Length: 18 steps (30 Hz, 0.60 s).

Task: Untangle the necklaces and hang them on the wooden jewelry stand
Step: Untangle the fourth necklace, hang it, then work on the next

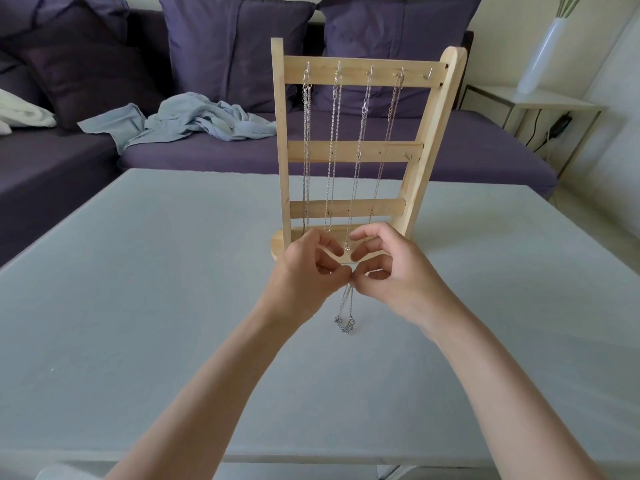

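Two hands meeting fingertip to fingertip, left hand [304, 271] and right hand [391, 271] both pinching a dangling necklace [346, 313], forearms converging

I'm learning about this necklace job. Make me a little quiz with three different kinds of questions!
1. True or false: every hook on the top bar of the wooden stand already carries a chain.
2. How many chains hang from the top bar? A) two B) four C) six
3. Fill in: both hands pinch a necklace whose pendant end dangles just above the ____.

Key
1. False: the far-right hook is bare.
2. B.
3. Table; the left hand and right hand hold the necklace between them.
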### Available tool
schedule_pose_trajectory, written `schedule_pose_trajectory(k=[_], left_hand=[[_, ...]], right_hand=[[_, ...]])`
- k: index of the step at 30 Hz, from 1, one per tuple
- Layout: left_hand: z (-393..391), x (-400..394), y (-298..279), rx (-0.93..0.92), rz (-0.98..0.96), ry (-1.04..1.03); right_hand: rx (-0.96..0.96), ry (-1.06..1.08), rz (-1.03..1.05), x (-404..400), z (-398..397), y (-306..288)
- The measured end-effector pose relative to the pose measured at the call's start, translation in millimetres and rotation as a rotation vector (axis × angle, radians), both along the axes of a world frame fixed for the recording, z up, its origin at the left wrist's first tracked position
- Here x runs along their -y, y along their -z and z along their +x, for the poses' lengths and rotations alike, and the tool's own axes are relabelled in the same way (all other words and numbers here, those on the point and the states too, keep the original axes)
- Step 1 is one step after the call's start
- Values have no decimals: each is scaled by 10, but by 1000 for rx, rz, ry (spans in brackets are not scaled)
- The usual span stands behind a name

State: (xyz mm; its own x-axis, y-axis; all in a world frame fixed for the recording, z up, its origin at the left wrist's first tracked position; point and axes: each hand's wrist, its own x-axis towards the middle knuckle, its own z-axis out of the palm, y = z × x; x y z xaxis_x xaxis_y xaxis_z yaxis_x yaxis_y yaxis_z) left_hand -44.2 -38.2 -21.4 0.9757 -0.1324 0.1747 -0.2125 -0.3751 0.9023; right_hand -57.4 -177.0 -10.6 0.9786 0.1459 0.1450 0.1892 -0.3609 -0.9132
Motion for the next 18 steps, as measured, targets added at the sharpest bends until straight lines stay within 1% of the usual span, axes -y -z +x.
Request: schedule_pose_trajectory(k=[3, 13, 15, 18], left_hand=[[9, 27, 13, -29, -21, 3], [-9, 49, 11, 59, 84, 28], [-11, 21, -13, 63, 115, 58], [-13, -55, -59, 6, 101, 150]], right_hand=[[0, 11, -20, 9, 8, -1], [-56, 38, 12, 70, -9, 9], [-69, 11, 19, 69, -20, 1], [-88, -31, 15, 55, -31, -9]])
